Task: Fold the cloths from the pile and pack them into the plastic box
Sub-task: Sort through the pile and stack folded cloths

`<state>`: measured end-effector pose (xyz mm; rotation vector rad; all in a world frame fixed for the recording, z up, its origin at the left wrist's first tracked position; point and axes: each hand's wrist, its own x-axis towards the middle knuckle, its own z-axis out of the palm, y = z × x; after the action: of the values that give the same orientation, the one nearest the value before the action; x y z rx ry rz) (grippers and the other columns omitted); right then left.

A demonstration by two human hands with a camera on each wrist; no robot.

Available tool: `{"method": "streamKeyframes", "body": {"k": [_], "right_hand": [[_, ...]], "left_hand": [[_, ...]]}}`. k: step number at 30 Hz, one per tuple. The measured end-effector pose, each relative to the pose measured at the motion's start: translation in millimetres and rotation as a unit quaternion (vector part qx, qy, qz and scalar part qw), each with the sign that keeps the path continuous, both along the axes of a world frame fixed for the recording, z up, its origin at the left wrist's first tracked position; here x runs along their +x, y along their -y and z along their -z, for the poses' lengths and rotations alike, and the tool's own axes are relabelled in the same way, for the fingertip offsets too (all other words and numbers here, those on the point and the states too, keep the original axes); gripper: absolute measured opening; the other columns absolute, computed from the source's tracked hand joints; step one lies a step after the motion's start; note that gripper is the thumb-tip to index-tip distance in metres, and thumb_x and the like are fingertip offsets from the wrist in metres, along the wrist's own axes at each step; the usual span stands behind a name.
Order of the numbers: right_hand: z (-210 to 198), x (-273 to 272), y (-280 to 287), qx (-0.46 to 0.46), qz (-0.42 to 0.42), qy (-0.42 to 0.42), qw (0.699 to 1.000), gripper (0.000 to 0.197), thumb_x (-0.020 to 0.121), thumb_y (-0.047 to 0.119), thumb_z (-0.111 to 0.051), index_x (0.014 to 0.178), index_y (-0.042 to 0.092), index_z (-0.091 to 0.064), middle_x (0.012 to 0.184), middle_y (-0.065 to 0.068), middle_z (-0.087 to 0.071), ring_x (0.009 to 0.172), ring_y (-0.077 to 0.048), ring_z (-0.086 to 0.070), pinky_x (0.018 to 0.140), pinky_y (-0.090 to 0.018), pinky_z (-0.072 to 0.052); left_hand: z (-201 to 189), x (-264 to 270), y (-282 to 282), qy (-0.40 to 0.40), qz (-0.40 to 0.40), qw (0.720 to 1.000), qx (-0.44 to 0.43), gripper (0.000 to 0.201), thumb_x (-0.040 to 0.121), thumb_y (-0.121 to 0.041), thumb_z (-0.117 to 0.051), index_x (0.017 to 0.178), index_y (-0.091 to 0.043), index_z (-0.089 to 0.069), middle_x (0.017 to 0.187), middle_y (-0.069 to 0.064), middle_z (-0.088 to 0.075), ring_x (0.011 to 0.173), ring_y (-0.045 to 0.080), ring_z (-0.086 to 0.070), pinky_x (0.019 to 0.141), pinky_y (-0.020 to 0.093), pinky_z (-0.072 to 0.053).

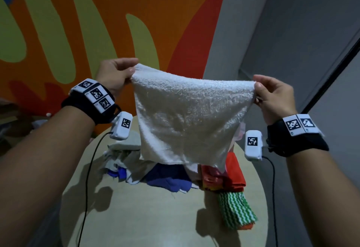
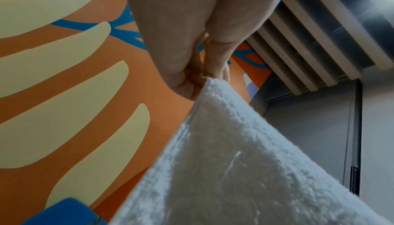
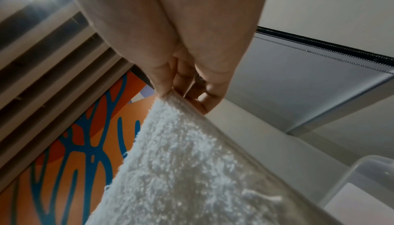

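Observation:
A white terry cloth (image 1: 187, 118) hangs spread in the air above the round table (image 1: 148, 217). My left hand (image 1: 128, 71) pinches its upper left corner, and my right hand (image 1: 258, 89) pinches its upper right corner. The wrist views show the same pinches: left hand (image 2: 202, 78) on the white cloth (image 2: 234, 169), right hand (image 3: 177, 93) on the white cloth (image 3: 192, 169). Below lies the pile of cloths (image 1: 167, 174), with blue, orange, beige and a green-and-white zigzag cloth (image 1: 235, 209). A clear plastic box (image 3: 366, 174) shows at the lower right of the right wrist view.
An orange wall with green shapes (image 1: 97, 22) rises behind the table, a grey wall (image 1: 282, 42) to the right. Black cables (image 1: 87, 188) run from the wrist cameras down across the table. Bare tabletop lies in front of the pile.

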<state>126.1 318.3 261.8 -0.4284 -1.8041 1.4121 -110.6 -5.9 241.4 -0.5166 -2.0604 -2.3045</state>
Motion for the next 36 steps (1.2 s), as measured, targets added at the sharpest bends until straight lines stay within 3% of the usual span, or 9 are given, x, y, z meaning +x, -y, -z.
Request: {"method": "streamKeyframes", "body": {"k": [3, 8, 15, 20, 24, 27, 29, 32, 36], "right_hand": [[-4.4, 0.9, -2.8, 0.018, -0.006, -0.017, 1.0, 0.025, 0.092, 0.003, -0.064, 0.112, 0.016, -0.071, 0.1, -0.006, -0.071, 0.09, -0.017, -0.064, 0.086, -0.034, -0.056], [-8.3, 1.8, -0.6, 0.03, 0.002, -0.035, 0.999, 0.029, 0.088, -0.003, -0.067, 0.113, 0.009, -0.072, 0.093, -0.005, -0.072, 0.083, -0.013, -0.067, 0.075, -0.022, -0.055], [-10.6, 5.4, -2.5, 0.043, 0.023, -0.011, 0.999, 0.026, 0.084, -0.003, -0.072, 0.108, 0.009, -0.073, 0.096, -0.016, -0.073, 0.086, -0.019, -0.069, 0.085, -0.035, -0.059], [-9.2, 9.3, -5.9, 0.093, 0.071, 0.022, 0.993, 0.018, 0.08, 0.008, -0.079, 0.089, 0.023, -0.075, 0.085, -0.009, -0.073, 0.076, -0.014, -0.067, 0.086, -0.041, -0.059], [0.6, 15.6, 9.0, 0.133, 0.085, 0.018, 0.987, 0.01, 0.084, 0.02, -0.074, 0.081, 0.029, -0.071, 0.09, -0.005, -0.071, 0.077, -0.013, -0.065, 0.08, -0.039, -0.058], [18.3, 23.2, 28.6, 0.06, 0.046, -0.007, 0.997, 0.012, 0.089, 0.017, -0.066, 0.085, 0.027, -0.065, 0.085, -0.004, -0.067, 0.079, -0.018, -0.061, 0.076, -0.044, -0.054], [31.7, 32.6, 41.2, 0.033, 0.043, -0.014, 0.998, 0.012, 0.091, 0.013, -0.065, 0.089, 0.026, -0.066, 0.087, -0.008, -0.066, 0.08, -0.02, -0.061, 0.072, -0.041, -0.054], [49.4, 51.0, 56.1, 0.006, 0.04, -0.011, 0.999, 0.011, 0.092, 0.013, -0.067, 0.094, 0.023, -0.069, 0.088, -0.006, -0.07, 0.077, -0.017, -0.064, 0.064, -0.03, -0.055], [62.5, 77.0, 70.2, -0.004, 0.035, 0.004, 0.999, 0.01, 0.093, 0.012, -0.066, 0.09, 0.021, -0.068, 0.08, 0.001, -0.069, 0.066, -0.011, -0.062, 0.047, -0.022, -0.049]], "left_hand": [[-3.6, 0.1, 1.7, -0.006, -0.003, 1.0, 0.002, 0.032, 0.091, 0.005, -0.061, 0.101, -0.021, -0.078, 0.105, 0.003, -0.076, 0.105, 0.026, -0.07, 0.089, 0.039, -0.058], [-10.7, 6.6, 1.5, -0.002, -0.008, 1.0, 0.026, 0.028, 0.092, 0.003, -0.062, 0.106, -0.016, -0.076, 0.106, 0.002, -0.076, 0.102, 0.022, -0.071, 0.085, 0.039, -0.059], [-15.2, 15.2, 1.6, -0.063, -0.073, 0.995, -0.002, 0.025, 0.089, 0.001, -0.067, 0.106, -0.016, -0.077, 0.101, 0.004, -0.075, 0.09, 0.017, -0.073, 0.076, 0.027, -0.06], [-13.9, 10.4, 4.2, -0.115, -0.114, 0.984, -0.071, 0.017, 0.089, -0.007, -0.071, 0.099, -0.019, -0.079, 0.091, 0.001, -0.076, 0.081, 0.016, -0.074, 0.074, 0.03, -0.062], [-4.2, 12.7, 3.2, -0.136, -0.171, 0.966, -0.141, 0.016, 0.093, -0.015, -0.065, 0.089, -0.025, -0.076, 0.09, -0.004, -0.074, 0.084, 0.014, -0.071, 0.079, 0.033, -0.06], [8.5, 20.0, 6.3, -0.11, -0.146, 0.975, -0.126, 0.019, 0.096, -0.015, -0.06, 0.09, -0.027, -0.074, 0.095, -0.003, -0.073, 0.092, 0.016, -0.07, 0.082, 0.035, -0.06], [15.9, 31.0, 10.5, -0.088, -0.117, 0.986, -0.083, 0.021, 0.097, -0.011, -0.059, 0.092, -0.024, -0.074, 0.096, 0.0, -0.074, 0.089, 0.017, -0.072, 0.074, 0.034, -0.061], [26.2, 53.5, 19.9, -0.078, -0.113, 0.988, -0.075, 0.016, 0.096, -0.01, -0.062, 0.098, -0.02, -0.074, 0.091, -0.004, -0.073, 0.082, 0.009, -0.072, 0.061, 0.023, -0.058], [45.1, 78.9, 34.9, -0.059, -0.108, 0.986, -0.116, 0.013, 0.094, -0.011, -0.065, 0.097, -0.02, -0.075, 0.09, -0.006, -0.074, 0.08, 0.009, -0.072, 0.06, 0.028, -0.06]]}}
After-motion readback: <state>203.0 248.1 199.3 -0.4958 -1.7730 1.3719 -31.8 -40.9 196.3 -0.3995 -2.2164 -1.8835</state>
